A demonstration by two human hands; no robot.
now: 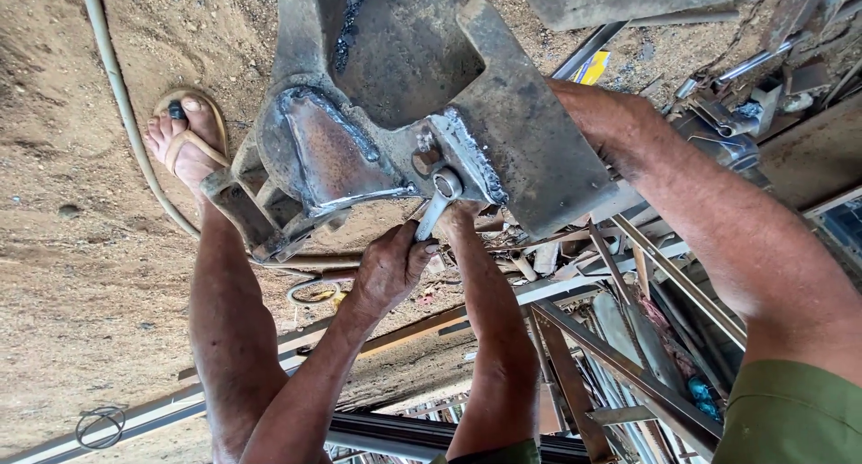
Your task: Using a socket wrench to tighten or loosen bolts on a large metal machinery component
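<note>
Wrench point(435, 211), a silvery ring spanner, is gripped by its shaft in the closed left hand point(388, 271), its ring end seated on a bolt point(446, 184) at the welded seam of a rusty steel bracket point(395, 96). Beside it, the right hand point(603, 114) is laid over the edge of the bracket's slanted plate; whether its fingers are curled cannot be told. Further off, a sandalled foot point(187, 139) is planted on the sandy ground point(54, 275), beside a pale hose point(126, 114). Steel bars point(628, 365) are heaped to the right.
</note>
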